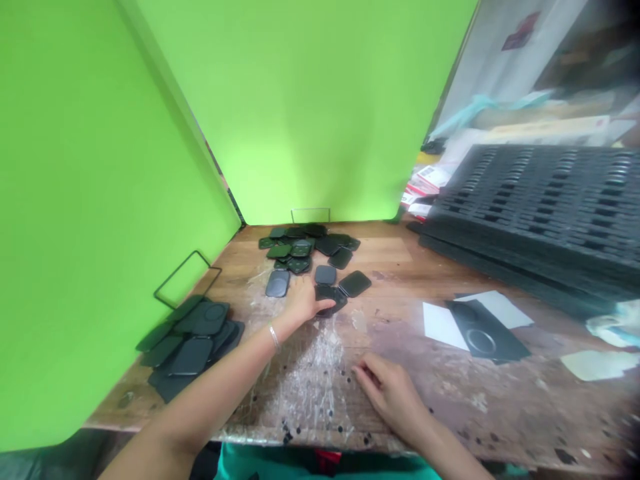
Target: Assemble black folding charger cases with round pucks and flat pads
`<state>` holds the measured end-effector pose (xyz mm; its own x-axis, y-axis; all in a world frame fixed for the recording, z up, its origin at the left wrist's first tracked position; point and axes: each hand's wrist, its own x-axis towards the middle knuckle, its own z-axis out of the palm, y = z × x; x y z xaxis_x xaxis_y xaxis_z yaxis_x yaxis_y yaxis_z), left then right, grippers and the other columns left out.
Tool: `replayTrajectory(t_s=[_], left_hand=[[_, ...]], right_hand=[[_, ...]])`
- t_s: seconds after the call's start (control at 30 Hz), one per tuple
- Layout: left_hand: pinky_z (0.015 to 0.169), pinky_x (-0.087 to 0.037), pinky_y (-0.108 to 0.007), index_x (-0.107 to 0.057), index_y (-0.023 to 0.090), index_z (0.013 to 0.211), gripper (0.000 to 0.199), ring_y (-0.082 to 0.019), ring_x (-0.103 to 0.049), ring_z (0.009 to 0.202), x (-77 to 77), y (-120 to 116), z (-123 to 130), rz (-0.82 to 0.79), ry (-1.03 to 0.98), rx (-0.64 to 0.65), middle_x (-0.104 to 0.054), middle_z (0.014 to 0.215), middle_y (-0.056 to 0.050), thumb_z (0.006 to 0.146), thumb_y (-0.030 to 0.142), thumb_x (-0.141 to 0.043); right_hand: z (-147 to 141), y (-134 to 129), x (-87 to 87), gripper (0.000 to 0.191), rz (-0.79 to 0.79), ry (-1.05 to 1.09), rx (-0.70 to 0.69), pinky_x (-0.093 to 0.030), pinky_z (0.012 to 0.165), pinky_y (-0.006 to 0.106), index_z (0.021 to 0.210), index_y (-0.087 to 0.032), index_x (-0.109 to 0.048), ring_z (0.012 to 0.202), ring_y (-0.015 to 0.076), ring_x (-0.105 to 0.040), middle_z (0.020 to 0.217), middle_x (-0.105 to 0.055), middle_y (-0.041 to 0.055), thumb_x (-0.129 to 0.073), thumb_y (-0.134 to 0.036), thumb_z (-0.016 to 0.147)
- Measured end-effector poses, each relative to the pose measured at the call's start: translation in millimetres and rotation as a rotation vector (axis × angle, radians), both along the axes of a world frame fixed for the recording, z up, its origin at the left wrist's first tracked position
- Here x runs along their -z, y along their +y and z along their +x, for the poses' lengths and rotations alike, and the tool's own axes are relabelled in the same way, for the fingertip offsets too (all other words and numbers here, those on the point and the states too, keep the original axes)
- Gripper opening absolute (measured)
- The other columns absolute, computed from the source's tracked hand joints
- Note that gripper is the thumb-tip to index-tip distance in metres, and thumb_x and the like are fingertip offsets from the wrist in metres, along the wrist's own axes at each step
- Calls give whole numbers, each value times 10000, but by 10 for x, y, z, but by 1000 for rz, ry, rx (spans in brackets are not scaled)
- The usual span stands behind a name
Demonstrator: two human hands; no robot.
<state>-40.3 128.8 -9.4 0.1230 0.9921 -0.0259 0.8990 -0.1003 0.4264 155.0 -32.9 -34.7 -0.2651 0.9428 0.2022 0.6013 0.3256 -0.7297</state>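
Bench [400,320]: worn wood, green panels [325,100] upright at 12 and 10 o'clock. Clock centred on left hand.

- Left hand [301,300]: thumb set apart from fingers, over dark pads [326,292] with rounded corners; whether it grips one, cannot tell.
- Loose pad [278,283]: 10 o'clock, just beside the hand.
- Far pile of pads [301,249]: 12 o'clock.
- Near pile of pads [193,353]: 8 o'clock.
- Right hand [387,383]: between 4 and 5 o'clock, fingers curled narrow; contents, cannot tell.
- Dark strip [500,333]: 3 o'clock, over white sheets [443,323].
- Black slotted stack [530,207]: 2 o'clock.
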Motion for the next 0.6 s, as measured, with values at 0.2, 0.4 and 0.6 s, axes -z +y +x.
replayTrajectory(t_s=[0.2, 0.4, 0.6], left_hand=[[758, -486, -310, -589, 182, 958, 224, -220, -658, 838, -164, -48, -186, -62, -346, 5, -703, 942, -58, 767, 261, -676], [747, -521, -303, -725, 190, 992, 322, -226, -692, 848, -652, -406, -679, -254, -542, 166, -749, 955, -63, 741, 387, -681], [668, -537, -282, -746, 193, 938, 320, -219, -693, 759, -562, -593, -909, -502, -501, 301, -744, 856, -50, 668, 363, -769]], right_hand=[[101, 668, -48, 216, 160, -26, 28, -495, 874, 414, 992, -186, -659, 967, 246, -618, 1014, -692, 98, -460, -175, 909], [92, 1392, -75, 466, 141, -284, 6, -371, 1068, 485, 1224, -142, -641, 1311, 298, -442, 1374, -565, 157, -493, -27, 798], [134, 1730, -212, 336, 89, -395, -18, -433, 868, 306, 995, -223, -722, 964, 228, -584, 1055, -706, 52, -701, -114, 678]])
